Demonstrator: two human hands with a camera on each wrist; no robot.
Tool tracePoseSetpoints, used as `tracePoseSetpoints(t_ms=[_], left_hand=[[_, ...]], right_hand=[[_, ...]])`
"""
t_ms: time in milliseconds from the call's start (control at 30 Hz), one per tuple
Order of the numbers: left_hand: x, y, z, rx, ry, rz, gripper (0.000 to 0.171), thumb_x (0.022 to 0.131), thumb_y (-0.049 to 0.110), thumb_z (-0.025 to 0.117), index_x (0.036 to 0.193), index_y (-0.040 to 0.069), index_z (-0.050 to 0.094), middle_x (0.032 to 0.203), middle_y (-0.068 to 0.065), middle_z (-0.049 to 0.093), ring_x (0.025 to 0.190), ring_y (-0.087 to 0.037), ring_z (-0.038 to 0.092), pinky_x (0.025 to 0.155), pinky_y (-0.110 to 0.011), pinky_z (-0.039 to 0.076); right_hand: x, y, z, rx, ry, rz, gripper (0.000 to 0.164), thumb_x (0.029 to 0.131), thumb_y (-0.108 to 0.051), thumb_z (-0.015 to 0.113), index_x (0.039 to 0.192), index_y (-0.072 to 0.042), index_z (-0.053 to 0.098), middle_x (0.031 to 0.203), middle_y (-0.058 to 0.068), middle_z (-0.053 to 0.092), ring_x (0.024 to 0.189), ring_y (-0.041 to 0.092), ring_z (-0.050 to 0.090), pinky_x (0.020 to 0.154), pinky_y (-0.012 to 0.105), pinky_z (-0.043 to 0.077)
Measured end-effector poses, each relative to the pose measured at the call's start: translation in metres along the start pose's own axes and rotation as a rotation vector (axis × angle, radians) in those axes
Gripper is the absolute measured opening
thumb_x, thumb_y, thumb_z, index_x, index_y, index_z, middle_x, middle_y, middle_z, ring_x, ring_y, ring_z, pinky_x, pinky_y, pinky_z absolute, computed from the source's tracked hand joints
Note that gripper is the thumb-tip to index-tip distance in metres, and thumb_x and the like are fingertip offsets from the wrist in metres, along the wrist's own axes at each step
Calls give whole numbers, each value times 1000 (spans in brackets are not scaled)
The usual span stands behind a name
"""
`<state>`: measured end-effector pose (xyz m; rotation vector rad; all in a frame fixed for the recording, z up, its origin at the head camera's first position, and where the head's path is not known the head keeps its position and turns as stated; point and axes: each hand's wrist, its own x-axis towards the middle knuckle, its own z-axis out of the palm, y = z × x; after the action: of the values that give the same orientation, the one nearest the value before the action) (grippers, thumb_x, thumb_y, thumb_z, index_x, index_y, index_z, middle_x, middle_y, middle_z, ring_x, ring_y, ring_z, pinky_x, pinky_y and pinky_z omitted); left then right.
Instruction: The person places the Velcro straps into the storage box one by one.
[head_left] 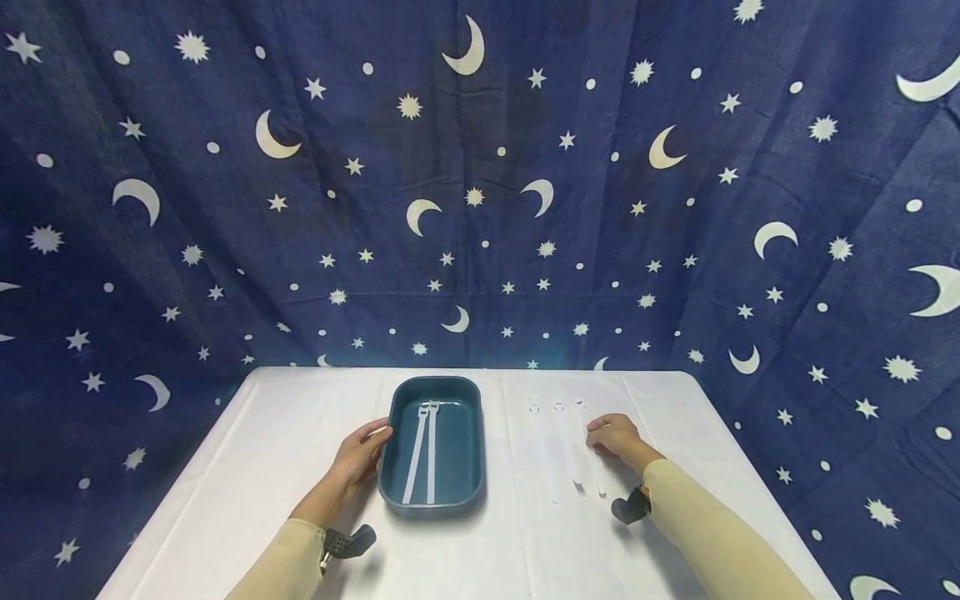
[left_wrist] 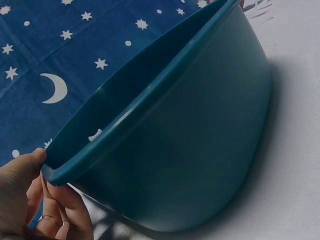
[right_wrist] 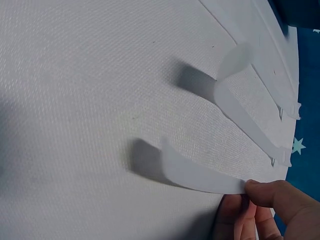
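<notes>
My left hand (head_left: pixel 362 454) pinches the left rim of a dark teal tub (head_left: pixel 431 507), thumb on top and fingers below, as the left wrist view shows. Inside the tub lie two white straps (head_left: pixel 431 458) with small slotted buckle ends. On the right, my right hand (head_left: pixel 617 437) pinches a white strap (right_wrist: pixel 200 176) between thumb and finger near its buckle end. That strap's free end curves up off the cloth. To its left lie a middle strap (right_wrist: pixel 245 117), its tail curled upward, and a flatter left strap (head_left: pixel 546 454).
A white cloth covers the table (head_left: pixel 510 542). Behind and around it hangs a dark blue curtain (head_left: pixel 480 208) with moons and stars. A dark wrist device (head_left: pixel 348 542) sits on the left wrist, and another wrist device (head_left: pixel 630 506) on the right.
</notes>
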<state>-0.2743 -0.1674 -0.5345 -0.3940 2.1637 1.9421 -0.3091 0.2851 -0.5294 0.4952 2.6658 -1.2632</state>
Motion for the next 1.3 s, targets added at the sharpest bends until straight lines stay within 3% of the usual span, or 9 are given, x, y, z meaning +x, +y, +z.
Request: tracePoseSetpoints(t_ms=[433,700,1000,1300], left_hand=[[-1,0,-1,10,-6,-1,61,97,42,59,147,12,43,150,-24,41,136,-42,43,109,-58,37],[-2,1,0,8,0,-3,61,97,41,59,147,11,42,149,-24,42,132,-40,46,108,-57,39],[-3,2,2,3,6,-6,60,97,41,59,147,11,42,146,-23,46,126,-35,51,107,-55,42],[-2,2,0,-3,-4,-4,60,97,40,58,147,11,42,148,-24,43,133,-40,46,108,-57,39]], right_hand=[[1,-2,-2,91,-43,74,31,77,-2,70,107,6,65,84,11,68,66,12,62,60,22,55],[7,0,-2,167,-73,155,37,77,2,66,113,9,61,79,8,64,66,13,60,61,21,56],[-2,-13,-5,172,-89,220,18,77,1,62,94,8,61,62,4,58,53,11,58,55,20,55],[-4,-16,-6,168,-90,234,19,77,0,62,95,8,60,62,3,59,53,10,58,57,21,56]])
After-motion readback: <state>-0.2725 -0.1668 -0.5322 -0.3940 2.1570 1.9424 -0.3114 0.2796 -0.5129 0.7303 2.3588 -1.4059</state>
